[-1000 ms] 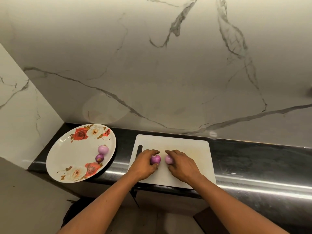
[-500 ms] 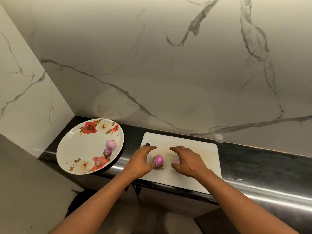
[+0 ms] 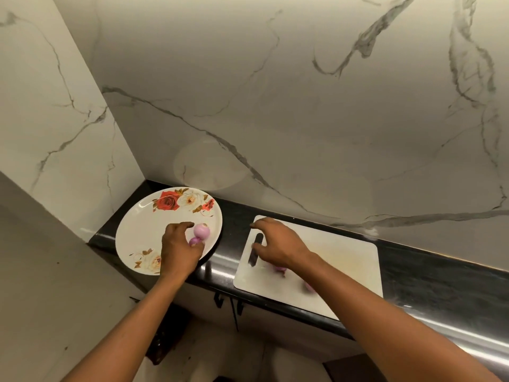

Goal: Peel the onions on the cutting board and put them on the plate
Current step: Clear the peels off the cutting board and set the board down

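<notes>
Two purple pieces lie on the board, both blurred, so it cannot be told whether they are onions or skins. One sits just by the right wrist, the other nearer the board's front edge.

Head view, sole view. Right hand hovers over the board's left end above its slot, fingers loosely spread and holding nothing. Plate stands left of the board, apart from it, on the counter. Left hand is over the plate's board-side half, fingers curled. Pale onion rests on the plate beside the fingertips. Dark onion touches the thumb, and whether it is pinched or merely touched cannot be told.

Judged step: delivering a peeled onion to the plate. The next move calls for the left hand to open clear without knocking the onions. The right hand should then take a piece from the board and steady it, since round ones likely roll.
</notes>
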